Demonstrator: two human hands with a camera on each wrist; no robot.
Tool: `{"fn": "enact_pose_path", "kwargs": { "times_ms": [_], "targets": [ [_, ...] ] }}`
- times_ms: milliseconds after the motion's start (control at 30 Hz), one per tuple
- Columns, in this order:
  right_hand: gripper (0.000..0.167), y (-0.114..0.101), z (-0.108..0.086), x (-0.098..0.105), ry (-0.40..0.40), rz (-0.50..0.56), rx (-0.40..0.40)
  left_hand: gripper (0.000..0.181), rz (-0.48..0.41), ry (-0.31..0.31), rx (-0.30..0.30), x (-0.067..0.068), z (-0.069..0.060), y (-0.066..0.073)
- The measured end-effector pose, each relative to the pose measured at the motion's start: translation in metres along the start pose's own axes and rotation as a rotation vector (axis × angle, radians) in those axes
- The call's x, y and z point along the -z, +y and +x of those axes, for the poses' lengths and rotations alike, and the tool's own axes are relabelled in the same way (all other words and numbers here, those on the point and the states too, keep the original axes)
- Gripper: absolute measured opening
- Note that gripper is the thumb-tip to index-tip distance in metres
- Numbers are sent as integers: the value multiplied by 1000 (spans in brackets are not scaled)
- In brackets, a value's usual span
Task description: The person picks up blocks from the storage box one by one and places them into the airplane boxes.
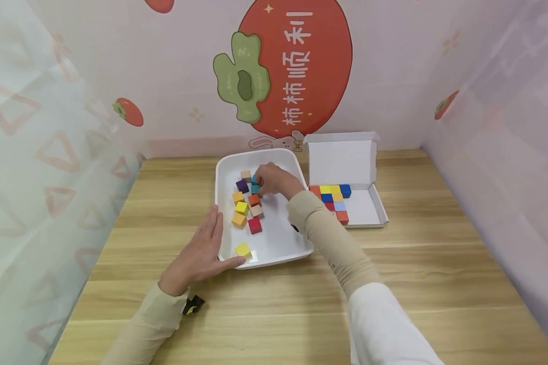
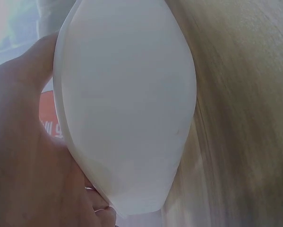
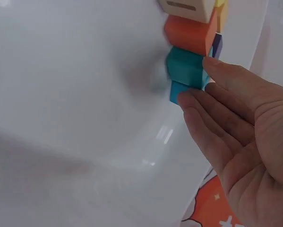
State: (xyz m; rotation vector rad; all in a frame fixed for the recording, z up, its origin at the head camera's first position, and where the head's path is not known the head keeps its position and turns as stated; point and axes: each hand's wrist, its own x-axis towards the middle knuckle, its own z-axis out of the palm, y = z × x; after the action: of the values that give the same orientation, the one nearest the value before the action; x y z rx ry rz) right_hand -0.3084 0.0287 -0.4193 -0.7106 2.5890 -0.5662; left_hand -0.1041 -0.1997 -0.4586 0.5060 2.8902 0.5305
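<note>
A white tray [image 1: 280, 238] holds colored cubes, among them a yellow cube [image 1: 243, 250] near its front edge and a red cube [image 1: 254, 225]. My left hand [image 1: 198, 256] rests at the tray's front left corner, fingers extended along the left side and thumb at the front rim. In the left wrist view, the hand [image 2: 32, 137] lies against the tray's rim. At the back of the tray, my right hand [image 1: 276, 180] reaches the teal cubes. The right wrist view shows that hand's thumb and fingertips [image 3: 193, 80] spread, touching a teal cube [image 3: 184, 67] and a blue cube [image 3: 178, 91].
A white box [image 1: 365, 205] stands open right of the tray, its lid [image 1: 342, 162] raised at the back. Red, yellow, blue and other cubes fill its left part, partly behind my right sleeve [image 1: 333, 243]. Patterned cloth walls border the wooden table [image 1: 274, 314].
</note>
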Motion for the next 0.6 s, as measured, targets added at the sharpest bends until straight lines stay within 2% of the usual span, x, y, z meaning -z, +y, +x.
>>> {"fn": "enact_pose_path", "kwargs": {
  "times_ms": [133, 267, 400, 600],
  "targets": [
    [28, 3, 5, -11, -13, -5, -14, 131, -6, 7, -3, -4, -1, 1],
    [27, 5, 4, -10, -14, -20, -8, 129, -1, 19, -4, -5, -2, 1],
    [29, 3, -5, 3, 22, -9, 29, 129, 8, 17, -3, -3, -1, 2],
    [30, -5, -26, 35, 66, -5, 84, 130, 18, 4, 5, -1, 1, 1]
  ]
}}
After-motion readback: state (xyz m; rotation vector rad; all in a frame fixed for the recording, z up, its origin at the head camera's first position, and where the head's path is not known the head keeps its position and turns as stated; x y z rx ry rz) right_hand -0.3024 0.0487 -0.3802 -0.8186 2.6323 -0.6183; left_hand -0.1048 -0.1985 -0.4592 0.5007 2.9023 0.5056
